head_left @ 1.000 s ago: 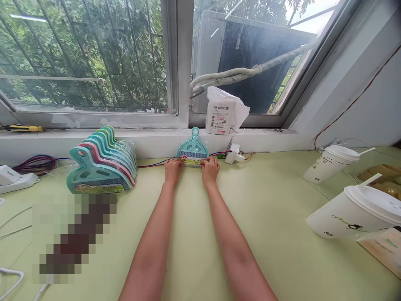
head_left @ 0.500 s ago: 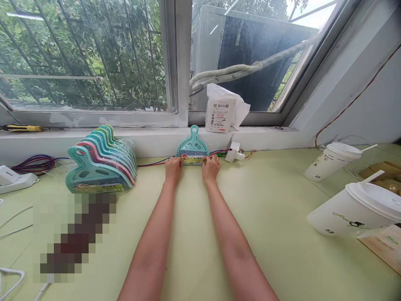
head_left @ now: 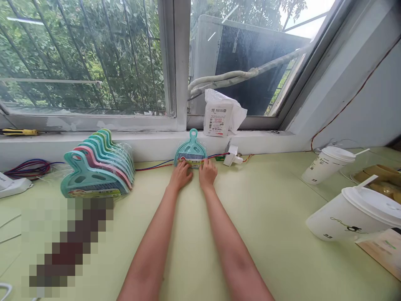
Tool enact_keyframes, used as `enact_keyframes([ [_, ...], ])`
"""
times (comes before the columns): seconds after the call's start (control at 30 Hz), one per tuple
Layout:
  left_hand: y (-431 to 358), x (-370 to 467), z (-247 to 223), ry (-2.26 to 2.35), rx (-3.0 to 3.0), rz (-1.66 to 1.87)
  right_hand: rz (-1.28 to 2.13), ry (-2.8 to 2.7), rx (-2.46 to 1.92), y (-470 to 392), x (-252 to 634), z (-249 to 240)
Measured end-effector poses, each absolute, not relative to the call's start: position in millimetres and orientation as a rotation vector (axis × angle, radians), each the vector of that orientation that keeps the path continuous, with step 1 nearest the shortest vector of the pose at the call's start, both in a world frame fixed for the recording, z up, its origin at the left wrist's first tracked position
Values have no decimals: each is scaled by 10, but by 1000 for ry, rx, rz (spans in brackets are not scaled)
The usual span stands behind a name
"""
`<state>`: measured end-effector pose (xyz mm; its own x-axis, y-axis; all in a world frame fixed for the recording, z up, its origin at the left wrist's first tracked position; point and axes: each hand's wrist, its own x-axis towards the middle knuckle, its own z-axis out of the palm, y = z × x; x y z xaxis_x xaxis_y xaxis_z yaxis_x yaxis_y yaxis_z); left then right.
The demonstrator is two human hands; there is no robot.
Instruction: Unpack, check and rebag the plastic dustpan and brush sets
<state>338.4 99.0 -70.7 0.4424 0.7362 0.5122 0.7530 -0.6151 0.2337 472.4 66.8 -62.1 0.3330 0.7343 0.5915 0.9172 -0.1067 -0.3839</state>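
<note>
A teal dustpan and brush set (head_left: 191, 149) in clear wrapping stands upright against the ledge below the window, handle up. At its lower left edge is my left hand (head_left: 181, 174), with its fingertips on the front of the packet and the fingers somewhat spread. My right hand (head_left: 207, 172) has its curled fingers at the lower right edge of the same set. Farther left, a row of similar wrapped sets (head_left: 97, 167) in teal, pink and green leans together on the table.
On the ledge are a white paper packet (head_left: 219, 119) and a yellow screwdriver (head_left: 20, 131). A white device (head_left: 232, 155) with wires sits behind my right hand. Two white cups (head_left: 328, 164) stand at the right. A pixelated dark area covers the left front of the table (head_left: 266, 217).
My left hand has shifted from the set's left edge inward onto its lower front, and its fingers have spread. My right hand has stayed at the right edge. The view has moved slightly.
</note>
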Motion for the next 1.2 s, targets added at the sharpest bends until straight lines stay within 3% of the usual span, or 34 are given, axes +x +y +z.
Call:
enact_keyframes([
  [0.13, 1011, 3382, -710, -1364, -2685, -930, -213, -1672, -1919, 620, 4597, -677],
  [0.63, 1055, 3383, -754, -1543, -2718, -1090, 15, -1545, -1992, 810, 4701, -778],
  [0.93, 1020, 3331, -617, -1499, -2426, -1651, -49, -1363, -1647, 863, 4741, -721],
  [1.2, 985, 3357, -590, -1628, -2210, -1523, -123, -1324, -1489, 916, 4767, -746],
])
